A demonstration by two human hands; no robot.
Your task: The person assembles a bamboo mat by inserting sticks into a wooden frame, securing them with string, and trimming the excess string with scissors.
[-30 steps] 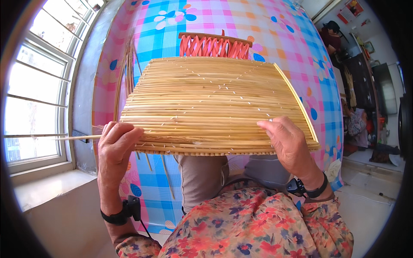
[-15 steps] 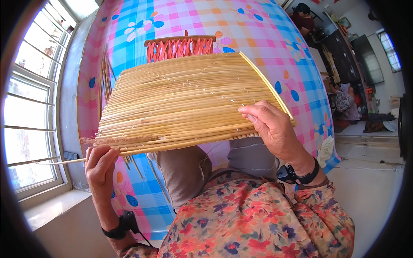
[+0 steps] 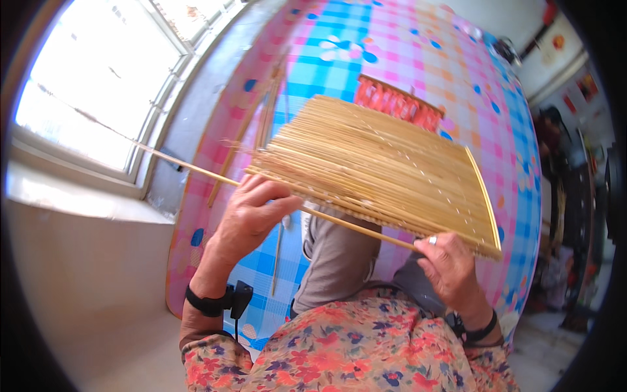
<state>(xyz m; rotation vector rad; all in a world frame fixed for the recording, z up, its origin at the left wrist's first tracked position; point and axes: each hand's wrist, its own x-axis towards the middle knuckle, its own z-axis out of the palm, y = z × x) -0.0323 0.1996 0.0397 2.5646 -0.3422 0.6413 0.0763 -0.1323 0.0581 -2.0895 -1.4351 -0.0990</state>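
A tan mat of stitched reed stalks (image 3: 379, 163) lies tilted in front of me, its near edge over my lap. White stitches cross it in broken lines, and a pale yellow strip edges its right side. Along that near edge runs a single long reed stalk (image 3: 356, 227), a little apart from the mat. My left hand (image 3: 251, 209) is closed round the stalk near the mat's left corner; the thin end stretches past it toward the window. By the right corner my right hand (image 3: 449, 264) pinches the stalk's other end.
Beyond the mat, a red woven strip on a wooden bar (image 3: 400, 104) rests on the checked, flowered bed covering (image 3: 339, 26). Loose stalks (image 3: 266, 111) lie at the left. A barred window (image 3: 98, 78) with a sill is at far left; dark furniture stands at far right.
My view has turned, so the mat sits further right and slants. My right hand has come off the mat's surface and now grips the stalk's end. The stalk slants downward to the right.
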